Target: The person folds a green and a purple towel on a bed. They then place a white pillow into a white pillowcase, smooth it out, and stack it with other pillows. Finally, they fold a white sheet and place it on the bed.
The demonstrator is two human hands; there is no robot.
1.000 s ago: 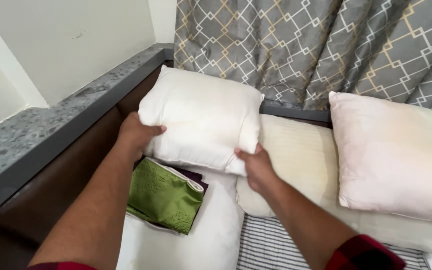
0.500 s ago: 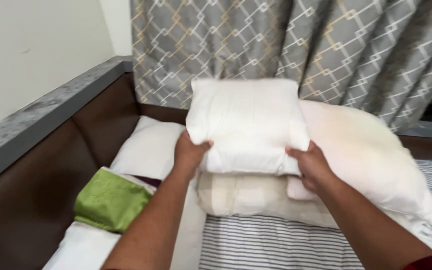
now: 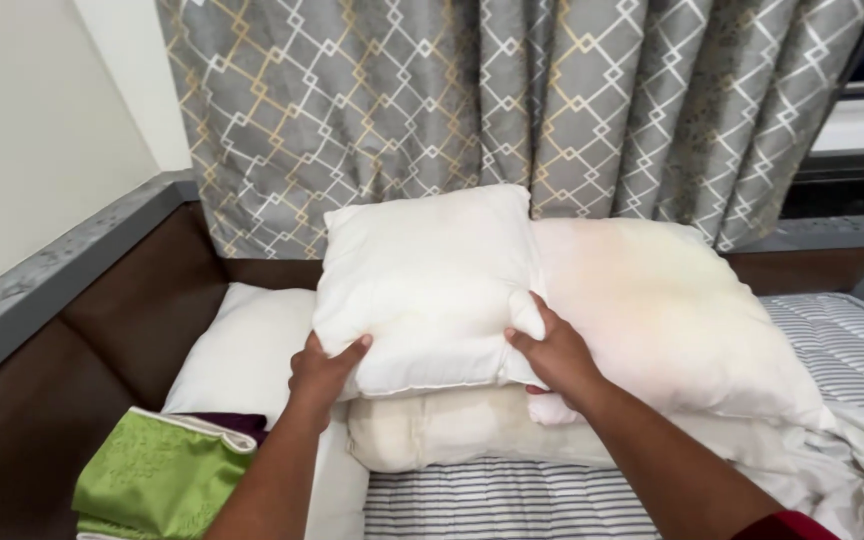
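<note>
A white square pillow is held up by both hands above the bed. My left hand grips its lower left corner and my right hand grips its lower right corner. It rests partly on a cream pillow lying flat beneath it. A larger off-white pillow leans to its right, touching it. Another white pillow lies to the left on the bed.
A folded green cloth with a dark purple layer sits at the lower left. The striped mattress extends right, with rumpled white sheets. A dark brown headboard and grey patterned curtain stand behind.
The white pillow has been carried rightward from the bed's left corner and now sits over the cream pillow against the larger one. Both hands kept their grip.
</note>
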